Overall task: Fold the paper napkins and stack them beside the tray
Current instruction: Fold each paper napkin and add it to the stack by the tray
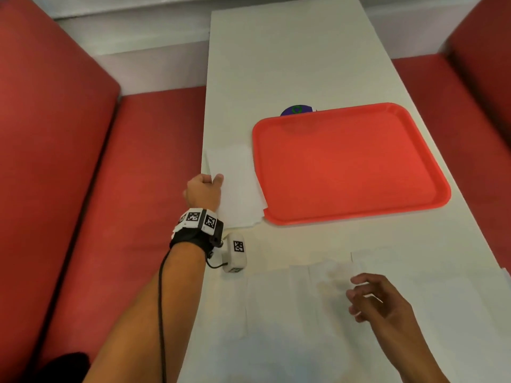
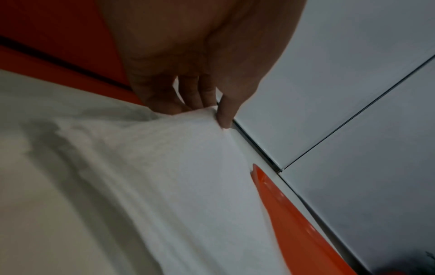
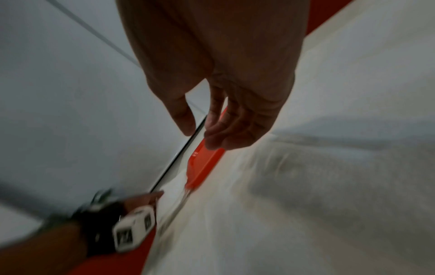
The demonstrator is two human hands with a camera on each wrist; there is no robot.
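A stack of folded white napkins (image 1: pixel 237 186) lies on the white table just left of the empty red tray (image 1: pixel 348 161). My left hand (image 1: pixel 211 183) pinches the left edge of the top folded napkin (image 2: pixel 179 148), thumb on top, fingers beneath, near the table's left edge. Unfolded white napkins (image 1: pixel 298 305) are spread across the near part of the table. Over them hovers my right hand (image 1: pixel 359 294), fingers loosely curved and holding nothing; the right wrist view shows the same hand (image 3: pixel 197 134) empty and blurred.
Red bench seats (image 1: pixel 132 175) flank the white table (image 1: pixel 290 64) on both sides. A dark purple round object (image 1: pixel 296 109) peeks from behind the tray's far edge. A pale wall runs along the table's far end.
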